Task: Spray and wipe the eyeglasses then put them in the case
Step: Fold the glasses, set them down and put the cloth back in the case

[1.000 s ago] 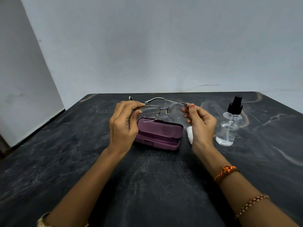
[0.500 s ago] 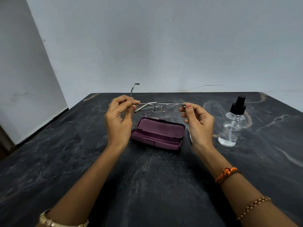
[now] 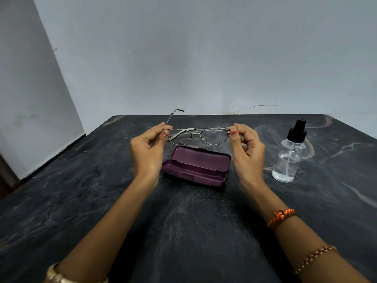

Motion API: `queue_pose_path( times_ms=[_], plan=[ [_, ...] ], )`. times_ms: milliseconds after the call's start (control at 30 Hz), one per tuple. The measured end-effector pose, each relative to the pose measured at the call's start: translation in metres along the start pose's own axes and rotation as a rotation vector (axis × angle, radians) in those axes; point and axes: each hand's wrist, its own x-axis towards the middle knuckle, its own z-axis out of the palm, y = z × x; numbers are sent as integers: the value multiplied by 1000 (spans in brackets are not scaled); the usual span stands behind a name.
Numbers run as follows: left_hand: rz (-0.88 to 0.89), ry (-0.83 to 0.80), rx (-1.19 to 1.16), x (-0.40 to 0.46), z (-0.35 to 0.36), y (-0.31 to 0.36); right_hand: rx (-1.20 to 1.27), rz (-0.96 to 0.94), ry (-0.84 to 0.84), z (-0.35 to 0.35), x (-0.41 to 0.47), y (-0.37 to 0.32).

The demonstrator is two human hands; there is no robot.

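Thin metal-framed eyeglasses (image 3: 199, 134) hang in the air above the open purple case (image 3: 195, 165). My left hand (image 3: 148, 149) pinches the frame's left hinge, and the left temple sticks up and away from me. My right hand (image 3: 245, 148) pinches the right hinge. The other temple lies folded across behind the lenses. The case rests on the dark marble table (image 3: 183, 221) with its lid tipped back and its tray empty. A clear spray bottle (image 3: 290, 156) with a black nozzle stands to the right of my right hand. No cloth is visible.
The table's far edge meets a pale wall. A thin wire (image 3: 253, 107) lies along the wall at the back. The table's left edge runs beside a white panel (image 3: 30, 99).
Both hands have lifted the glasses and tilted them flatter above the case. One temple has folded in behind the lenses. The white thing behind my right hand is out of sight.
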Motion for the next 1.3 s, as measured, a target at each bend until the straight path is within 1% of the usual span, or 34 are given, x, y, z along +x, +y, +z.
queue_pose_path(
  times_ms=[300, 467, 567, 800, 867, 967, 1033, 1133, 1300],
  plan=[
    [35, -43, 28, -1, 0, 1, 13, 67, -9, -1, 0, 0],
    [44, -67, 26, -1, 0, 1, 28, 73, 0, -1, 0, 1],
    [43, -84, 11, -1, -1, 1, 78, 92, 9, -1, 1, 3],
    [40, -103, -32, 1, -2, -4, 61, 109, 18, -2, 1, 5],
    [21, -136, -38, 4, -4, -4, 62, 130, 32, -1, 1, 3],
    [-48, -266, -44, 15, -17, 1, 122, 177, 37, 1, -1, -2],
    [-110, -357, -49, 26, -34, 4, 153, 200, -4, 4, -4, -9],
    [-188, -448, -18, 41, -65, 6, 199, 265, -100, 14, -12, -23],
    [-271, -535, 59, 57, -118, 7, 327, 494, -295, 42, -36, -42]
  ],
)
